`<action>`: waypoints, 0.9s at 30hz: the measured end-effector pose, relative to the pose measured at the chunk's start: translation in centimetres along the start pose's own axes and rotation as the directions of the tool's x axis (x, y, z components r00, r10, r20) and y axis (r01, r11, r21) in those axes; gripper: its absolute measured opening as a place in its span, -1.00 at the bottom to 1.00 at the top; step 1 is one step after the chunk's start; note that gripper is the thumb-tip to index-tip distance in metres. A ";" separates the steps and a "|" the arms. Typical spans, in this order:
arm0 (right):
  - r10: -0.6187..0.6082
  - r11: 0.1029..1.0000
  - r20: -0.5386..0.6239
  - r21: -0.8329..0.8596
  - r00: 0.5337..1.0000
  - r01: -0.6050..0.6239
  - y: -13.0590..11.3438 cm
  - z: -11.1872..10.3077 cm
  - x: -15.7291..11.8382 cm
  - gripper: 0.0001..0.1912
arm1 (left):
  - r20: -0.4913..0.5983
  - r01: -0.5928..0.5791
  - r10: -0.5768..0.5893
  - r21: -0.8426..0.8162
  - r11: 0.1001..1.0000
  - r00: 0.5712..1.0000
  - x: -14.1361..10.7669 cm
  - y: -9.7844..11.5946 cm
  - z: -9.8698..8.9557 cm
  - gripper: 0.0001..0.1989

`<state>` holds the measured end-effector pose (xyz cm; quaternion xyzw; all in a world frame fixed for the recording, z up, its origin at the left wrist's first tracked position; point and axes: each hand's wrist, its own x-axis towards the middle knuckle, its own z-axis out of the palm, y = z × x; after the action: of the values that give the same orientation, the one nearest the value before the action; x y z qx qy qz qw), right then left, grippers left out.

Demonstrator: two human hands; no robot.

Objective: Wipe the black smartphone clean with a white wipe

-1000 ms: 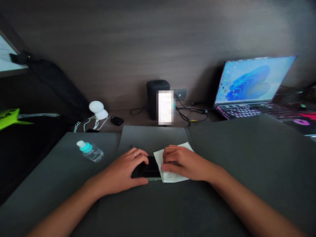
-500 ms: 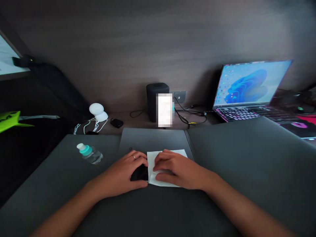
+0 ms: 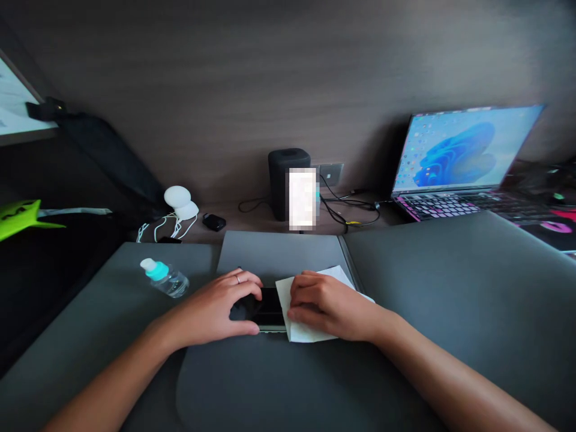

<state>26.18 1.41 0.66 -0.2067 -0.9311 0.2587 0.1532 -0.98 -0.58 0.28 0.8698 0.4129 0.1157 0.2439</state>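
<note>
A black phone (image 3: 272, 310) lies flat on the dark mat, its right part covered. My left hand (image 3: 227, 303) grips its left end, thumb along the near edge and fingers over the far edge. My right hand (image 3: 330, 303) presses a white tissue (image 3: 310, 332) down over the phone's right side, fingers bent and close together on it. Left of my hands, a small clear spray bottle (image 3: 168, 281) with a white and turquoise top leans over on the mat.
An open laptop (image 3: 454, 162) stands at the back right. By the wall are a black speaker (image 3: 278, 183), loose cables (image 3: 360, 216), a white round-headed device (image 3: 180, 203) and a small black case (image 3: 213, 222). A grey flat panel (image 3: 279, 252) lies beyond the phone.
My right hand and the tissue have shifted right, baring more of the phone's dark surface. My left hand has moved slightly left. The view has shifted a little.
</note>
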 end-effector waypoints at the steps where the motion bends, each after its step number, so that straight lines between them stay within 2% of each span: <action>1: -0.021 1.000 -0.002 0.001 1.000 0.021 0.0 0.1 0.0 -0.78 | -0.003 0.004 -0.004 -0.007 1.000 1.000 0.0 0.0 0.0 -0.70; 4: -0.057 0.998 0.016 0.025 0.998 0.056 -0.1 0.2 -0.1 -0.76 | -0.007 0.016 -0.016 -0.025 1.000 1.000 0.0 0.1 0.1 -0.72; 7: -0.018 0.999 0.024 0.038 1.000 0.017 0.0 0.1 -0.3 -0.70 | 0.002 0.018 -0.018 -0.030 0.999 1.000 0.0 0.1 0.0 -0.72; 13: -0.037 0.999 0.016 0.002 0.999 0.037 0.0 0.4 0.0 -0.74 | -0.007 0.025 -0.025 -0.025 0.999 1.000 -0.1 0.4 0.0 -0.74; 18: 0.019 1.000 0.029 -0.017 0.999 -0.018 -0.4 0.6 0.1 -0.75 | 0.000 0.030 -0.030 -0.021 0.999 1.000 0.0 0.5 0.0 -0.73; 23: -0.012 0.998 0.032 -0.058 0.999 0.014 -0.7 1.3 0.5 -0.73 | 0.001 0.027 -0.027 -0.010 1.000 1.000 0.0 0.7 -0.1 -0.73; 27: 0.027 0.997 0.000 -0.067 1.000 -0.027 -0.5 1.5 0.4 -0.74 | 0.003 0.040 -0.040 -0.023 0.999 0.999 0.0 0.7 -0.1 -0.74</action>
<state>25.06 0.60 -0.18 -0.2239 -0.9365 0.2295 0.1423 -0.56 -0.95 0.70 0.8588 0.4285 0.1146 0.2564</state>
